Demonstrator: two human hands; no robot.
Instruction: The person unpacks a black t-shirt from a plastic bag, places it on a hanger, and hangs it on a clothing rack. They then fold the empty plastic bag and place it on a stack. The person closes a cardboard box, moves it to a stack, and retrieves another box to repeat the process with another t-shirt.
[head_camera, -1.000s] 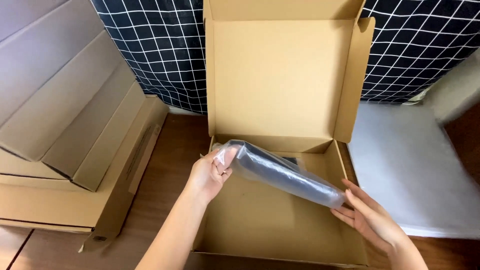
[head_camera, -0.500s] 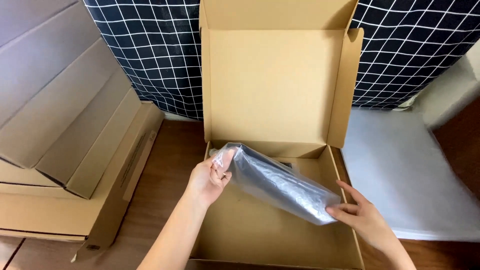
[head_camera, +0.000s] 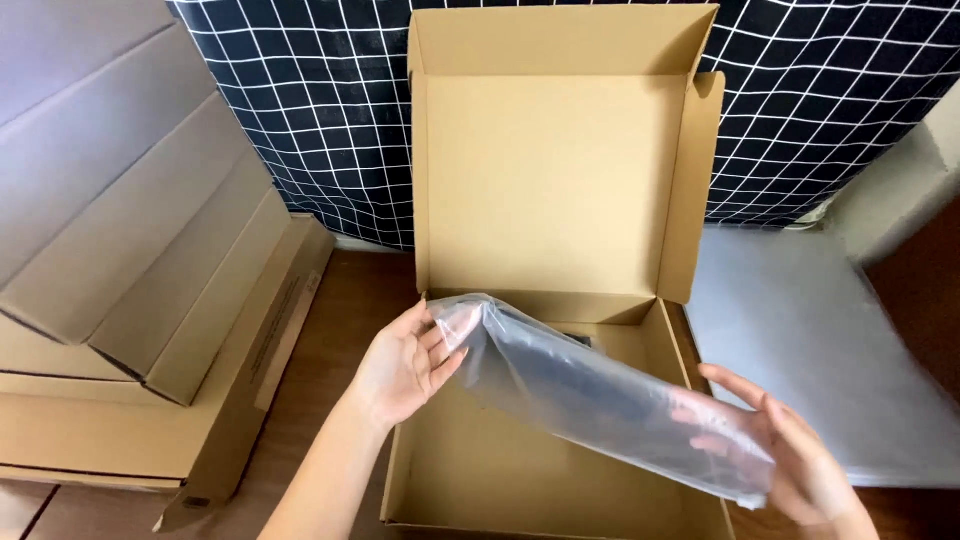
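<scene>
L hand (head_camera: 405, 365) + R hand (head_camera: 790, 455) grip bagged item (head_camera: 600, 395) ends, above open box (head_camera: 560, 180) walls.

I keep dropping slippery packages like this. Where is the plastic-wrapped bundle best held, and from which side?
Probably at its two ends, from the outer sides. The plastic-wrapped bundle is long and lies slanted over the open cardboard box; the left hand cups the upper end and the right hand supports the lower end, so it cannot sag.

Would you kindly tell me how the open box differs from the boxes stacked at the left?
The open box stands with its lid raised and hollow showing; the stacked boxes lie shut or flat. The open one sits alone under the hands' bagged item; the stack leans, overlapping. Both are plain brown cardboard.
</scene>
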